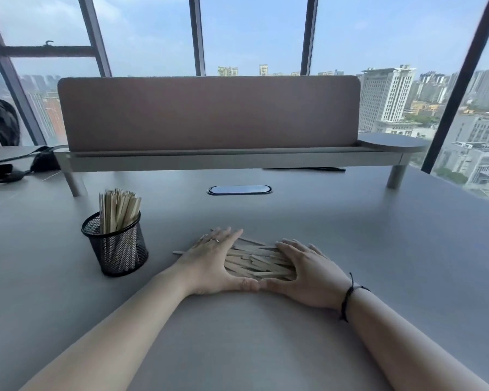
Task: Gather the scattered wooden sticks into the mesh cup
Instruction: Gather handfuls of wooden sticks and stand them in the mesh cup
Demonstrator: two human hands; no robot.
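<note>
pale flat wooden sticks (259,263) lie crosswise between spread left hand (209,258) and right hand (308,270), thumbs touching; black mesh cup (116,244) stands left.

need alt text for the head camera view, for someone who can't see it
Two bare hands, left and right, lie flat on a grey table, thumbs touching, corralling a pile of wooden sticks between them. To the left stands a black mesh cup already holding upright sticks. Behind are a desk divider and windows onto a city.
</note>
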